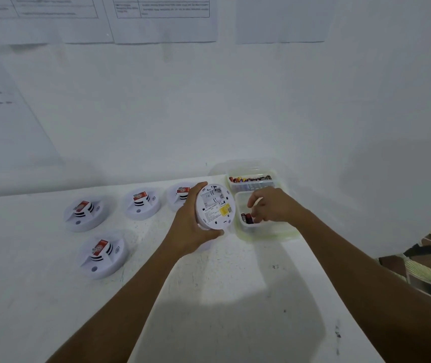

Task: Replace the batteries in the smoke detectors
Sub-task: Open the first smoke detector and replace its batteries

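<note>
**Detector held on edge, fingers in the battery tub**

We hold a round white smoke detector in our left hand, fingers wrapped over its rim top and bottom. It is tipped up on edge above the table, its labelled underside with a yellow sticker facing us and to the right.

Just right of it, our right hand reaches into the near clear plastic tub, fingertips curled down onto a few dark batteries; whether they pinch one, we cannot tell. Behind it a second tub holds a row of mixed batteries.

To the left, four more detectors lie face up on the table, one half hidden by our left hand. Printed sheets hang on the wall.
</note>
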